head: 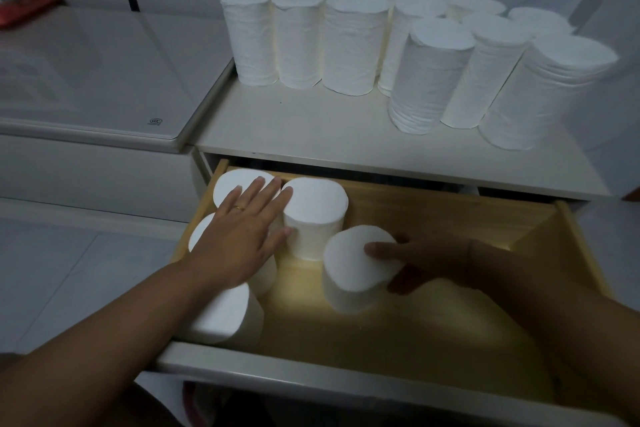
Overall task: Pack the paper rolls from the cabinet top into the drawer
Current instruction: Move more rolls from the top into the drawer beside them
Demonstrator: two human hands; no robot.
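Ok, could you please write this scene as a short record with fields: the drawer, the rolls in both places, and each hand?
drawer: pulled open, wooden inside
rolls in drawer: five, upright; three along the left wall, one beside them at the back, one held
rolls on cabinet top: about ten, upright
left hand: flat, fingers straight, rests on the left rolls
right hand: grips the held roll, thumb on its top

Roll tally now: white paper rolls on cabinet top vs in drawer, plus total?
White cylindrical paper rolls on the white cabinet top: 10
White paper rolls in the open wooden drawer: 5; right hand grips one paper roll
Total: 15
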